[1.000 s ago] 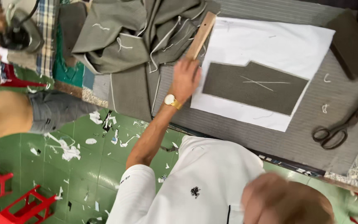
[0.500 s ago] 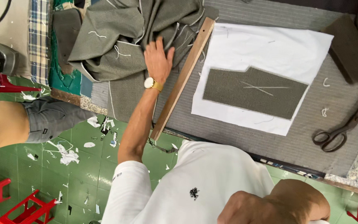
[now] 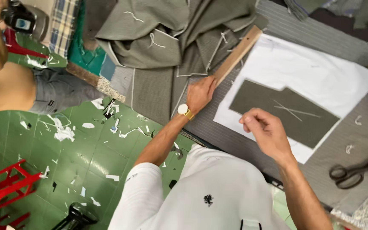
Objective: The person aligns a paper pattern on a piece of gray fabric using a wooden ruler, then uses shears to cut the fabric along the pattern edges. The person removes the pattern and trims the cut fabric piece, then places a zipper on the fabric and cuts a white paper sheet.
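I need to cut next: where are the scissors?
In the head view the scissors lie at the lower right on the grey striped cloth, right of the white sheet.

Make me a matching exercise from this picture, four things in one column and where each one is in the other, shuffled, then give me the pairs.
Things:
1. wooden ruler
2. scissors
3. dark cloth piece
4. red stool

Places:
A. on the green floor, at the left
B. lying on the white paper
C. under the left hand, beside the paper's edge
D. on the grey table cover, at the far right

Pairs: 1-C, 2-D, 3-B, 4-A
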